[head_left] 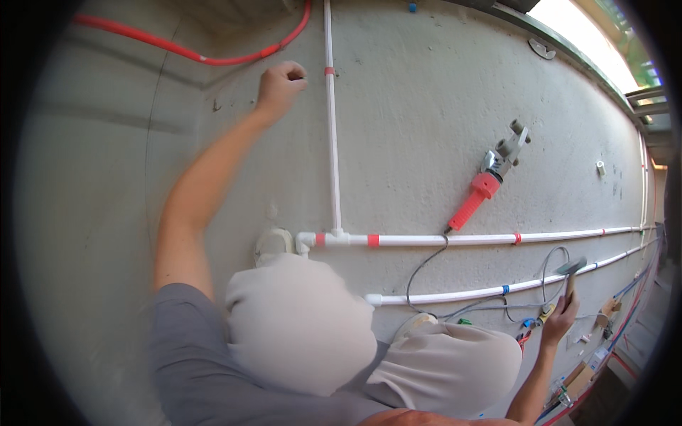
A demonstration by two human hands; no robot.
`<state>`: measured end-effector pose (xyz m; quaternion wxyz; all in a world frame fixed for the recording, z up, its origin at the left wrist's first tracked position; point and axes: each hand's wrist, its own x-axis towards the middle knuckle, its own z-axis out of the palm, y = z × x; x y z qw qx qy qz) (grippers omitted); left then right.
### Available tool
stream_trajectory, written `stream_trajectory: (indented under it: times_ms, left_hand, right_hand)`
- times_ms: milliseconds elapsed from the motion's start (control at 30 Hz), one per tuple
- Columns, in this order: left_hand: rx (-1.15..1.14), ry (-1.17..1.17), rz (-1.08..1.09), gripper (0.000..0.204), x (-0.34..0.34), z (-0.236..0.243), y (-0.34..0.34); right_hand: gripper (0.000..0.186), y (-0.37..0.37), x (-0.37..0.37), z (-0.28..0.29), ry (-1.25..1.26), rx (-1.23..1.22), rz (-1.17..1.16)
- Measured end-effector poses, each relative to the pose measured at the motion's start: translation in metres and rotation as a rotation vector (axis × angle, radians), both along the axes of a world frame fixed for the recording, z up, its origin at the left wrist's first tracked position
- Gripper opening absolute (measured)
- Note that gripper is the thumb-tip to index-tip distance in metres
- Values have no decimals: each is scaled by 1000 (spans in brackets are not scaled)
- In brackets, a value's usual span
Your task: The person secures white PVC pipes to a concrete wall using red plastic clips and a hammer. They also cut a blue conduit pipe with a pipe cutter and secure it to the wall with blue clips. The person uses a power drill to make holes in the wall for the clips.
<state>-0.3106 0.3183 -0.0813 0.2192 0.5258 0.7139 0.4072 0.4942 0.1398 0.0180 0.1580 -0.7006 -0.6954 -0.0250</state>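
My left hand point(278, 92) is raised near the wall, to the left of an upright white pipe point(332, 142). Its fingers are pinched together, and what is between them, if anything, is too small to make out. Low on the right, my right hand point(560, 319) is wrapped round the handle of a hammer point(572, 266) with a grey-green head. The hammer head overlaps the lower white pipe point(455, 295) in view. A longer white pipe point(447, 240) with red bands runs above it and joins the upright pipe at a tee point(338, 237).
A red-handled pipe welding iron point(477, 195) lies on the grey concrete surface, its cord point(412, 273) trailing under the pipes. A red hose point(213, 61) curves at the upper left. A white fitting point(600, 168) lies at the right. Boxes point(579, 380) and cables sit at the lower right.
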Motion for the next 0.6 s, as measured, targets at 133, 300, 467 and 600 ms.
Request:
stream_trajectory:
  times_ms: [133, 300, 467, 600]
  left_hand:
    - [-14, -144, -98, 13, -6, -48, 63]
    - [-82, 13, -204, 10, -9, -94, 109]
    - [141, 388, -191, 8, 2, -118, 106]
    - [224, 484, -164, 13, 9, -120, 99]
  right_hand:
    - [51, 74, -163, 70, 863, -394, -82]
    - [24, 127, -341, 64, 1016, -1091, -263]
    - [28, 129, -441, -19, 1261, -969, 9]
    - [43, 132, -492, -78, 929, -948, -13]
